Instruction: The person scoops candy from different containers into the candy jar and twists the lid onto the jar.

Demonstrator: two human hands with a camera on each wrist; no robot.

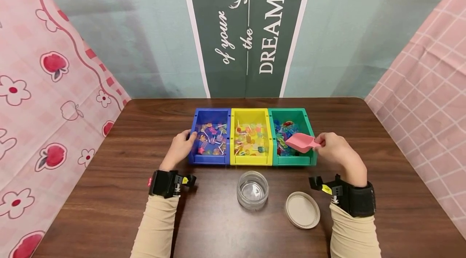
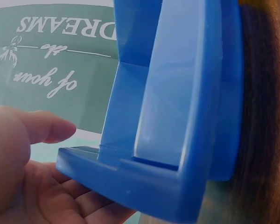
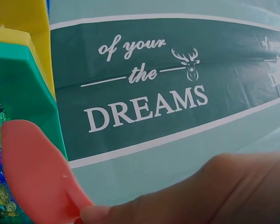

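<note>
Read clock positions on the surface (image 1: 218, 229) in the head view: the jar (image 1: 253, 190) is the centre, the far edge is 12 o'clock.

Step in hand: this looks like scooping at the green bin (image 1: 295, 115), at 1 o'clock. Your right grip (image 1: 336, 149), at 2 o'clock, pinches the scoop (image 1: 300, 141) by its handle. The scoop lies over the bin's near right part, above the pieces (image 1: 287, 128); no load shows on it, and you cannot tell whether it touches them. Your left grip (image 1: 182, 146), at 10 o'clock, grasps the outer wall of the blue bin (image 1: 211, 116), apparently bracing it. The yellow bin (image 1: 250, 117) stands between blue and green, at 12 o'clock.

Next move: it probably calls for dipping the scoop's front edge into the pieces, then levelling it before any lift over the rim.

Edges and room: the handle crosses the green bin's right wall; allow height there. The jar stands upright and uncovered, with a narrow strip of surface between it and the yellow bin. The lid (image 1: 302, 210) lies flat at 4 o'clock, near your right strap (image 1: 360, 199); route around it. Room for your forearm lies at 3 o'clock, beyond the strap.
</note>
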